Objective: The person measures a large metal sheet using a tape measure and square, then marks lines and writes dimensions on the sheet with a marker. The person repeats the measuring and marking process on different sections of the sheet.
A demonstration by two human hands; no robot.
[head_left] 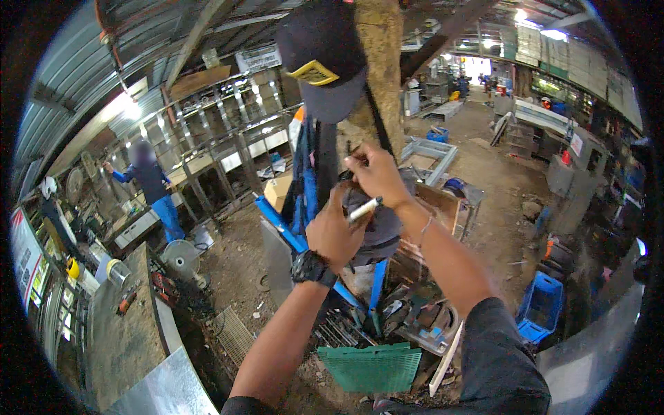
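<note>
My left hand [336, 235], with a black watch on its wrist, is closed around a white marker-like stick [364, 209] with a dark end. Its fingertips reach up to a small dark item that I cannot make out. Just above, my right hand [380, 176] is closed in a pinch against the same spot; what lies in its fingers is hidden. Behind both hands a dark bag [384, 234] hangs at a wooden post [384, 76]. Over them hangs a dark cap [322, 62] with a yellow-edged patch. Blue straps [308, 197] hang to the left.
A green plastic grate [370, 366] and scrap metal lie below my hands. To the right are a blue crate [541, 306] and a metal frame [429, 159]. A workbench [128, 332] stands at the left. Beyond it a person [149, 183] stands at a rack.
</note>
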